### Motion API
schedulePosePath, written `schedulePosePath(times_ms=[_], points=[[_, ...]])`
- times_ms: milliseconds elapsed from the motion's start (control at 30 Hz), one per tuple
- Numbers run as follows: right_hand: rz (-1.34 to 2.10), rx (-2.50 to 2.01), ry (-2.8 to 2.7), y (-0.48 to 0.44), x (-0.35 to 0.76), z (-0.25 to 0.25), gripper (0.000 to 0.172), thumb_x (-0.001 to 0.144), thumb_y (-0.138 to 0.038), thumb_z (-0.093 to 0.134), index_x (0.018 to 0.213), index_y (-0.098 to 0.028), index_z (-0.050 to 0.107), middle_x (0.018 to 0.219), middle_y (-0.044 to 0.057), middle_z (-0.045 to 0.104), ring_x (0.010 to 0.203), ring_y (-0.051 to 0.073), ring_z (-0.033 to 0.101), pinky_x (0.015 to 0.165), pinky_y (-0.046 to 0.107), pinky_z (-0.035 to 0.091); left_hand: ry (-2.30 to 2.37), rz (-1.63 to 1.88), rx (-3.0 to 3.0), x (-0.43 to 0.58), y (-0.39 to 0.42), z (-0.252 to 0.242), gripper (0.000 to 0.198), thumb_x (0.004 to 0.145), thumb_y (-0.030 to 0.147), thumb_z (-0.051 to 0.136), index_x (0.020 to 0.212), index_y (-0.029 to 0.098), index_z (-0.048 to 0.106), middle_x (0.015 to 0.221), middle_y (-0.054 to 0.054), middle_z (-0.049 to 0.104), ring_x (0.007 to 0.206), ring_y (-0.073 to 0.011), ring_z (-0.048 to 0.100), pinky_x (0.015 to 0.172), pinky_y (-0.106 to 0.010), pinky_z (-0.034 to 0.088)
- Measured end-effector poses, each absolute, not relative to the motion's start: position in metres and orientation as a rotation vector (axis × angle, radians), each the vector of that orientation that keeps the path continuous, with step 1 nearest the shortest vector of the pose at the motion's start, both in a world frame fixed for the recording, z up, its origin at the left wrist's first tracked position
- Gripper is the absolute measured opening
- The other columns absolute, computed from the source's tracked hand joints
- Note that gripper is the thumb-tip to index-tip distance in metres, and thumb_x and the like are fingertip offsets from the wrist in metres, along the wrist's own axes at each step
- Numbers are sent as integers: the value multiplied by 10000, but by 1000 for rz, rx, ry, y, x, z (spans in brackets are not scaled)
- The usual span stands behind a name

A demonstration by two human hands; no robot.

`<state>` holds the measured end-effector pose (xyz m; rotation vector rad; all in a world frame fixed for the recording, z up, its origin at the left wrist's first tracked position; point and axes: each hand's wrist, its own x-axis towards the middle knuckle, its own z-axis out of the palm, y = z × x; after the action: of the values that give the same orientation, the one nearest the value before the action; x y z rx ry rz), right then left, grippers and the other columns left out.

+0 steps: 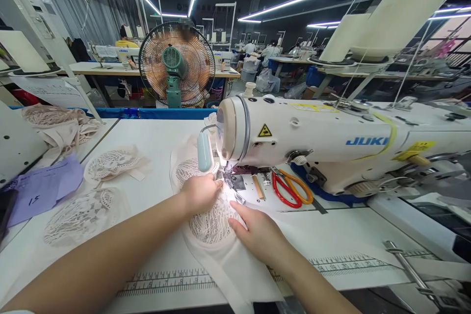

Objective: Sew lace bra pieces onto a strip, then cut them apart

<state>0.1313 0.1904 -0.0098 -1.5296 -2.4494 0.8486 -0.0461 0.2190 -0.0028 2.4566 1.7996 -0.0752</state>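
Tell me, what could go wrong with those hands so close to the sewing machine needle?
The left hand presses the lace piece with its fingertips right beside the presser foot, so a finger might slip under the needle. The right hand lies flat on the lace; uneven guiding could pucker it or pull the seam crooked. The scissors lie near the needle plate and might snag the fabric.

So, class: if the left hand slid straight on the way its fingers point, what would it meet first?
Most likely the presser foot and needle area of the sewing machine. The left hand lies on the lace piece, fingers aimed right at it; the remaining gap is hard to judge.
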Motion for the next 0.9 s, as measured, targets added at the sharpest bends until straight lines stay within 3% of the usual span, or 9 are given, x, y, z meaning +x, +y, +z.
schedulePosePath(times_ms=[167,333,633,733,767,833,900], points=[[837,-1535,-2497,190,134,-7,473,894,-314,387,1327,-143,466,1020,140,695,1020,279,604,754,334,447,1804,-14,2438,-53,217,-5,372,914,316,278,946,196,629,817,-56,582,622,-180,560,480,-270,321],[701,-1573,-2620,184,143,-5,482,892,-300,389,1351,-160,437,882,101,707,828,271,638,628,323,415,1811,50,2395,-62,214,-9,361,915,306,287,937,218,637,819,-43,577,686,-184,570,523,-267,351],[552,-1453,-2699,183,151,-12,386,904,-223,329,1211,-206,564,876,63,673,807,240,619,616,314,401,1892,102,2268,-69,209,2,353,901,244,301,955,212,648,907,-58,601,759,-185,594,637,-280,434],[565,-1406,-2714,185,154,-11,381,899,-210,336,1203,-211,564,860,60,658,791,227,613,621,307,405,1843,47,2283,-71,194,14,366,887,410,373,965,176,643,1020,-104,617,916,-250,590,764,-350,465],[565,-1392,-2721,185,155,-10,380,897,-209,341,1204,-212,564,854,61,655,790,227,612,623,306,405,1814,0,2288,-72,189,17,445,839,512,443,1048,161,620,1140,-133,592,1042,-297,548,857,-407,446],[552,-1377,-2740,186,155,-9,377,889,-207,357,1201,-212,569,846,64,655,797,233,613,622,308,401,1767,-137,2267,-75,179,19,792,685,655,573,1274,134,480,1395,-178,412,1279,-378,342,1029,-540,291],[530,-1378,-2760,188,154,-7,373,881,-208,376,1194,-213,577,848,70,660,803,243,617,615,311,395,1756,-266,2215,-78,174,18,1022,604,684,624,1403,133,303,1505,-173,209,1375,-387,139,1076,-609,129]])
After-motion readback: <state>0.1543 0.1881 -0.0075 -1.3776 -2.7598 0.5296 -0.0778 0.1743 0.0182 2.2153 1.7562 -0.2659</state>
